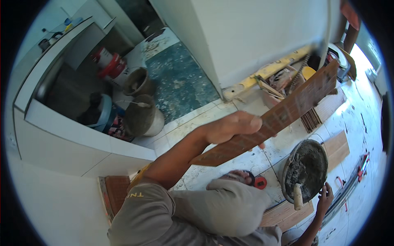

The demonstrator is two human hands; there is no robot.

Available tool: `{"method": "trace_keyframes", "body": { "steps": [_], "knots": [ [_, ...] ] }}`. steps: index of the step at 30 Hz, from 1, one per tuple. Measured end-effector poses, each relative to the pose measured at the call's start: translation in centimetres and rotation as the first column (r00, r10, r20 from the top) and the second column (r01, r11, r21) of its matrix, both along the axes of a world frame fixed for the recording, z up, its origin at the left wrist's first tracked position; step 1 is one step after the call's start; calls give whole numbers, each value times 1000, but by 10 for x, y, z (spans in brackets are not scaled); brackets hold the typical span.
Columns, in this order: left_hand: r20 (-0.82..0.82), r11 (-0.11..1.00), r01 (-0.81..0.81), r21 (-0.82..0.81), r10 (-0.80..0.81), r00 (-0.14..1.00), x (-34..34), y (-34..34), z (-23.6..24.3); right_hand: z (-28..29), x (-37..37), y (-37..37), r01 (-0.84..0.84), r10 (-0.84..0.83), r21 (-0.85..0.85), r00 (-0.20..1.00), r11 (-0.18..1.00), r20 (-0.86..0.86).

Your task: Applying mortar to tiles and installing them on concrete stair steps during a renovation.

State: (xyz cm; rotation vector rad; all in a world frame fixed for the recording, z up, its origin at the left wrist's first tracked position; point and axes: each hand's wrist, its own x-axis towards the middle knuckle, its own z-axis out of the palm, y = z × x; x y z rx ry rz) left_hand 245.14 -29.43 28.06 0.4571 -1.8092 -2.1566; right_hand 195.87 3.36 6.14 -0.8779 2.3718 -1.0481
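Note:
A long brown plank-like tile [299, 102] is held tilted in my left hand [232, 127], with the fingers partly hidden behind it. Below it to the right stands a bucket [284, 176] of grey mortar [303, 164], with a wooden-handled tool [298, 194] in it. My right hand [325, 197] is curled at the bucket's right rim. My bent knee [242, 205] is just left of the bucket, near a small red round object [259, 182] on the floor.
Buckets [143, 119] stand at the left beside a low white counter [82, 143]. A doorway with a teal floor covering [172, 82] lies ahead. Tools and scrap [279, 80] line the wall. Loose planks [336, 151] and a long cutter with red fittings [363, 168] lie at the right.

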Motion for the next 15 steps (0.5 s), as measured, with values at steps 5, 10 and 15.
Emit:
{"method": "trace_keyframes", "body": {
  "steps": [5,10,15],
  "knots": [
    [-170,994,-97,-52,87,982,17,-26,47,-9,-7,15,-14,14,16,1000,1000,0],
    [-534,985,-148,89,173,828,58,-30,47,-15,-11,11,101,-100,-61,995,993,24],
    [-721,928,37,370,262,641,123,-57,36,64,63,-67,41,-44,-296,999,954,-4]
  ]
}}
